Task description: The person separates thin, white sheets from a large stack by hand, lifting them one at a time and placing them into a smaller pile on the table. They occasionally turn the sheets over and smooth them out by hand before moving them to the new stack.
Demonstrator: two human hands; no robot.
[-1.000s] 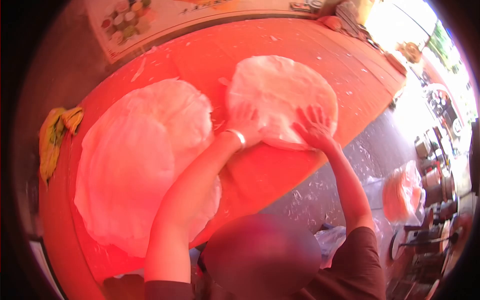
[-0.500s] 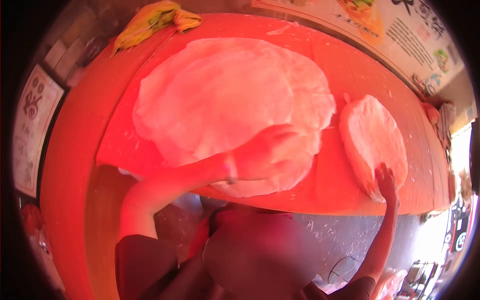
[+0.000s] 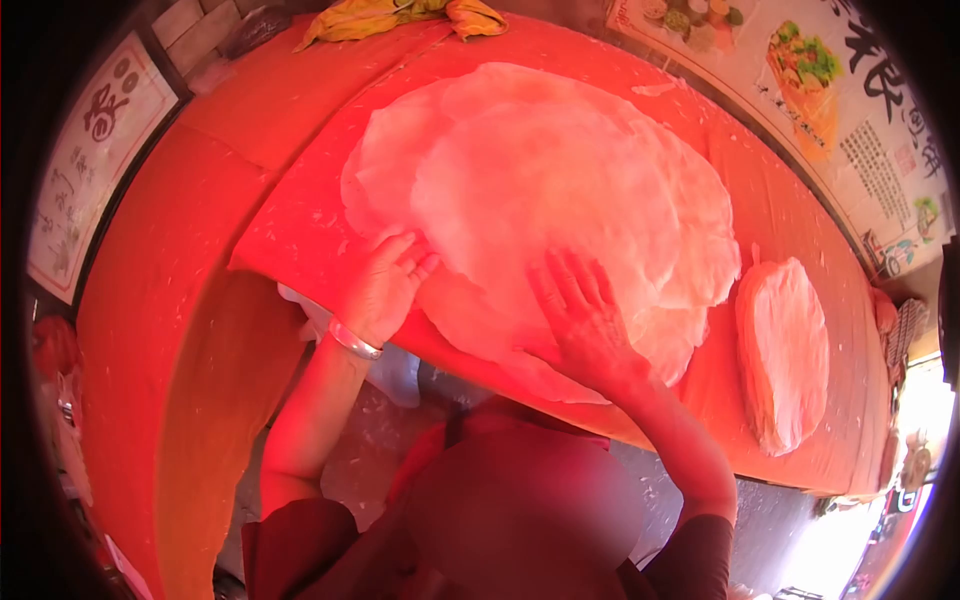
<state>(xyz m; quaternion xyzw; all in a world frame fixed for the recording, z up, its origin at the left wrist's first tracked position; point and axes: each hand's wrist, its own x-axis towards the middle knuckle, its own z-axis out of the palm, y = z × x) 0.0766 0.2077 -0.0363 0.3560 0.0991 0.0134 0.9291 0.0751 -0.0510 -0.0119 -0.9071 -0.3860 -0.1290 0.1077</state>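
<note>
A wide, pale sheet that looks like thin dough (image 3: 540,180) lies in overlapping layers on the red table (image 3: 300,220). My left hand (image 3: 388,290), with a bracelet at its wrist, is at the sheet's left front edge, its fingers apart and nothing in it. On the front part of the sheet my right hand (image 3: 582,315) rests palm down with its fingers spread. To the right lies a smaller oval stack of pale sheets (image 3: 783,355), touched by neither hand.
A yellow cloth (image 3: 375,18) lies at the table's far edge. Posters with writing stand beyond the table, one at the left (image 3: 100,160) and one at the back right (image 3: 800,90). The table's front edge runs close to my body.
My right hand has left the oval stack and moved left onto the large sheet. My left hand has moved left to the sheet's edge. The whole view has shifted.
</note>
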